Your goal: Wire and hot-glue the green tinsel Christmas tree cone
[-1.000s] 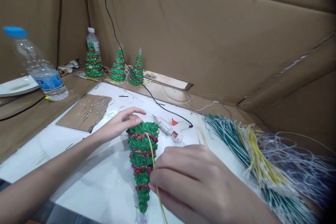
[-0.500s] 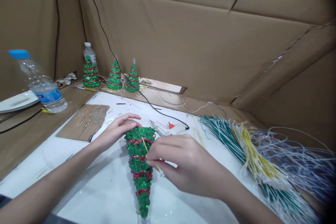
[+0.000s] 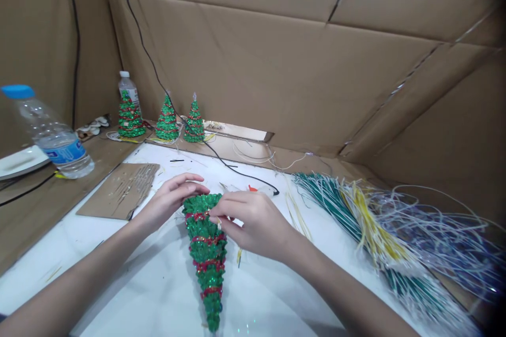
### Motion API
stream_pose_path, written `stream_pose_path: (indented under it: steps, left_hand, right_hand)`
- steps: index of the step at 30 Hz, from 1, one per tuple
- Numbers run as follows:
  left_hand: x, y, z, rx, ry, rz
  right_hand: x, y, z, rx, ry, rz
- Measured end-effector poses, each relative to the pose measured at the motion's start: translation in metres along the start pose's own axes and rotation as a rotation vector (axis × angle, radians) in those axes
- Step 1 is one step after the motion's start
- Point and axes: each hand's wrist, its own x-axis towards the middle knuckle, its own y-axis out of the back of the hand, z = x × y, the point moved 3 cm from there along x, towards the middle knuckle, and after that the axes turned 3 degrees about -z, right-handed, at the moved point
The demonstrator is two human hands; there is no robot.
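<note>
A green tinsel tree with red bands (image 3: 207, 255) lies on the white table, its narrow tip toward me and its wide base away. My left hand (image 3: 174, 195) rests at the upper left of the base, fingers apart and bent over its far edge. My right hand (image 3: 253, 221) is at the right side of the tree near the top red band, thumb and forefinger pinched together. A small pale bit shows beside those fingertips; what they grip is too small to make out. The glue gun (image 3: 264, 188) lies just behind, partly covered by my right hand.
Three small trees, one of them here (image 3: 194, 122), stand at the back left. A blue-capped bottle (image 3: 65, 152) and cardboard piece (image 3: 120, 189) are at left. Bundled green and yellow wires (image 3: 367, 221) lie at right. A black cable (image 3: 146, 52) hangs down to the glue gun.
My right hand has moved up along the tree toward its base. The yellow strand seen at its fingertips no longer shows there. The whole view has shifted slightly.
</note>
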Motion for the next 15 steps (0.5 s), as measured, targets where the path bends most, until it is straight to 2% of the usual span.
stream_pose_path:
  steps: [5,11,15]
  left_hand:
    - [0.001,0.002,0.000,0.071,-0.029,0.010]
    - [0.000,0.004,-0.001,0.141,-0.025,-0.004]
    - [0.001,0.004,-0.003,0.168,-0.036,-0.031]
  right_hand:
    - [-0.001,0.013,-0.015,0.102,0.010,0.034]
    - [-0.003,0.027,-0.032,-0.008,0.069,0.063]
    - [-0.002,0.029,-0.032,-0.036,0.029,0.068]
